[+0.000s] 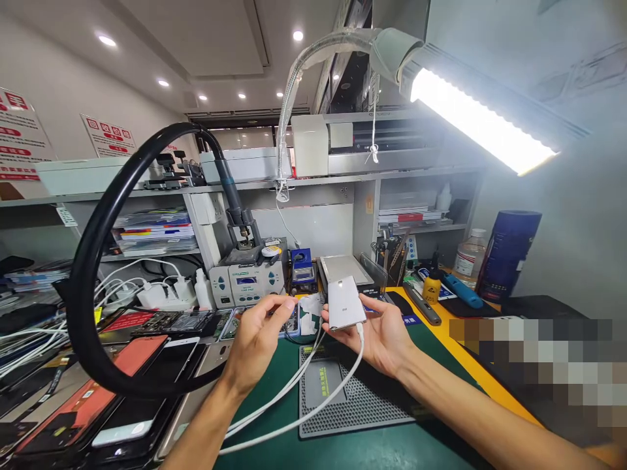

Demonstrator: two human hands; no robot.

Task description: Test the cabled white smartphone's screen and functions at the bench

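Note:
A white phone (344, 302) with a small logo lies tilted in my right hand (385, 331), its back towards me. My fingers wrap round its sides and underside. A white cable (349, 375) is plugged into its lower edge and curves down to the left. To the left of the phone and apart from it is my left hand (260, 336), thumb and index finger pressed together in a pinch. Whatever might be between those fingertips is too small to make out. Below both hands a grey perforated work mat (362, 411) lies on the green bench mat (274, 424).
A black hose (93, 241) loops at the left from the hot-air station (247, 284). Several phones and parts cover the left bench, including a red phone (112, 385). Overhead hangs a lit lamp (480, 121). A yellow bottle (432, 287) and blue tool (463, 290) stand right.

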